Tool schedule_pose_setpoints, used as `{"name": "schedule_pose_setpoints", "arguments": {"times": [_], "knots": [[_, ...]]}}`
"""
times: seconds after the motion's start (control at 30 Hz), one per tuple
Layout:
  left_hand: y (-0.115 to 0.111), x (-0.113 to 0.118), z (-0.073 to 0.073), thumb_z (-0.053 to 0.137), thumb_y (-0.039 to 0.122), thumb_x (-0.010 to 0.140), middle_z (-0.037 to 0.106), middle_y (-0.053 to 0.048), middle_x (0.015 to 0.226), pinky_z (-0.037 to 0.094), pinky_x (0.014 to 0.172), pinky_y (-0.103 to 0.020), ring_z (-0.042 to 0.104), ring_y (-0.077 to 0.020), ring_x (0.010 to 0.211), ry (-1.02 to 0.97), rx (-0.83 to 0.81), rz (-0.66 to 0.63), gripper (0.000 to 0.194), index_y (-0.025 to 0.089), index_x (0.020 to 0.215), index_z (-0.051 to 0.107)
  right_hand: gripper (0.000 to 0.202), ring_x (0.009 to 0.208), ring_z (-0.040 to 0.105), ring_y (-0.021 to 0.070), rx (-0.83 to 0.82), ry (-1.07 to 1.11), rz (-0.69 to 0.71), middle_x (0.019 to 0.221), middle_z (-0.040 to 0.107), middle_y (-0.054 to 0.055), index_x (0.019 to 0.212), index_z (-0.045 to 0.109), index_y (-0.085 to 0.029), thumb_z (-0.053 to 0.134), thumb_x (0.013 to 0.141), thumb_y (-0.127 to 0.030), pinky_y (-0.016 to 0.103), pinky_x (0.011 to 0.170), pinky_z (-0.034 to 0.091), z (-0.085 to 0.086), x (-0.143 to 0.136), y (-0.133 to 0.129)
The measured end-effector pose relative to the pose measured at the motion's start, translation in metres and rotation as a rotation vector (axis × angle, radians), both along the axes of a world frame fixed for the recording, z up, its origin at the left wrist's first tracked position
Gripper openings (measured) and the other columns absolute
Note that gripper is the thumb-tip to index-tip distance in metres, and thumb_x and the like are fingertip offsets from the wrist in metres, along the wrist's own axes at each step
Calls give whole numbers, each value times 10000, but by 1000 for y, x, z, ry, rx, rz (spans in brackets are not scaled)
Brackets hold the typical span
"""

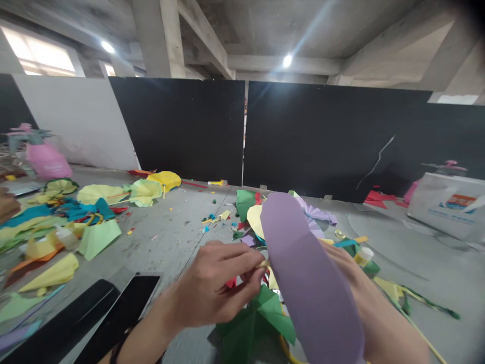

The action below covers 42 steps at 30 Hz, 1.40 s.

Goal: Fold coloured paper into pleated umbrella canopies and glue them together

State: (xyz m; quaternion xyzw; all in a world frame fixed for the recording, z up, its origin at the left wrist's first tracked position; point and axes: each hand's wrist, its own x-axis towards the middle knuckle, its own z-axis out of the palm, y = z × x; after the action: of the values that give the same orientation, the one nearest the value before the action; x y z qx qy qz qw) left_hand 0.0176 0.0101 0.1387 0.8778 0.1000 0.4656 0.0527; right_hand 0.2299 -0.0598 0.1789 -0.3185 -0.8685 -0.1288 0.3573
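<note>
A long purple paper piece with a rounded end stands up close to the camera, in the middle. My right hand is behind it, and the paper hides its fingers; it appears to hold the paper from the back. My left hand is closed in a pinch on a small pale-yellow piece at the purple paper's left edge. Whether the two pieces are joined, I cannot tell. Below the hands lies folded green paper. Beyond them are pale-yellow paper and pleated lilac paper.
Paper scraps and a light-green folded piece litter the left side. Two dark flat objects, one a phone-like slab, lie front left. A glue stick, a white bag and a pink spray bottle stand around. Another person's hand shows far left.
</note>
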Motion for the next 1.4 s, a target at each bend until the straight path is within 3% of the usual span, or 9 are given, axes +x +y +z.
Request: {"name": "schedule_pose_setpoints", "arguments": {"times": [0.1, 0.2, 0.27, 0.43, 0.57, 0.8, 1.0, 1.23, 1.4], "knots": [[0, -2, 1, 579, 52, 949, 639, -7, 675, 434, 540, -253, 555, -126, 569, 39, -13, -6, 140, 112, 923, 703, 252, 946, 670, 205, -170, 19, 7, 1066, 684, 55, 899, 546, -239, 418, 1012, -54, 367, 862, 588, -10, 5, 1], [-1, -4, 3, 584, 59, 959, 689, -29, 739, 470, 590, -248, 603, -133, 626, 53, -89, -24, 144, 122, 940, 712, 190, 994, 649, 207, -232, 45, 22, 1138, 660, 41, 922, 540, -242, 462, 1028, -105, 381, 872, 567, -14, 9, 3], [-1, -3, 5, 620, 99, 965, 715, -28, 741, 512, 621, -247, 650, -139, 639, 39, -268, -53, 123, 138, 934, 733, 170, 956, 646, 207, -189, 37, 36, 1127, 661, 44, 967, 548, -247, 441, 1053, -145, 364, 816, 559, -12, 11, 2], [0, 2, 7, 722, 297, 952, 758, -41, 756, 603, 587, -240, 752, -168, 621, -108, -1005, -256, 152, 155, 937, 773, 158, 893, 613, 197, -91, 19, 17, 1077, 660, 44, 1003, 540, -242, 440, 1049, -130, 319, 722, 511, -6, 14, 1], [0, 4, 5, 767, 343, 920, 767, -46, 787, 578, 529, -213, 742, -154, 594, -182, -1176, -304, 184, 160, 903, 767, 214, 988, 573, 172, -65, 5, 28, 1147, 623, 36, 927, 509, -220, 494, 978, -13, 300, 822, 468, -12, 16, 3], [-4, 0, 6, 734, 356, 945, 729, -6, 707, 593, 592, -223, 749, -161, 626, -122, -1015, -82, 183, 179, 968, 777, 209, 1042, 561, 182, -71, -1, 44, 1149, 609, 51, 966, 523, -207, 498, 969, 0, 320, 873, 463, -17, 15, 8], [-6, 0, 8, 637, 332, 1007, 732, -16, 761, 573, 580, -221, 724, -141, 612, -40, -885, -117, 219, 172, 954, 778, 213, 914, 621, 200, -18, 10, 20, 1100, 651, 54, 965, 537, -236, 476, 965, -32, 315, 699, 518, -11, 12, 8], [-13, 1, 8, 636, 104, 946, 663, 15, 726, 457, 612, -214, 567, -97, 621, -91, -391, 12, 108, 160, 875, 696, 248, 752, 695, 184, -58, 86, -9, 1004, 721, 52, 1032, 587, -265, 444, 993, -66, 286, 620, 578, -1, 5, 4], [-17, -2, 7, 644, 89, 938, 642, 16, 757, 437, 633, -214, 562, -108, 659, -45, -276, 41, 85, 164, 950, 682, 225, 784, 711, 191, -55, 78, 4, 1046, 732, 66, 1091, 620, -254, 457, 1015, -118, 283, 647, 602, -3, 5, 3]]}}
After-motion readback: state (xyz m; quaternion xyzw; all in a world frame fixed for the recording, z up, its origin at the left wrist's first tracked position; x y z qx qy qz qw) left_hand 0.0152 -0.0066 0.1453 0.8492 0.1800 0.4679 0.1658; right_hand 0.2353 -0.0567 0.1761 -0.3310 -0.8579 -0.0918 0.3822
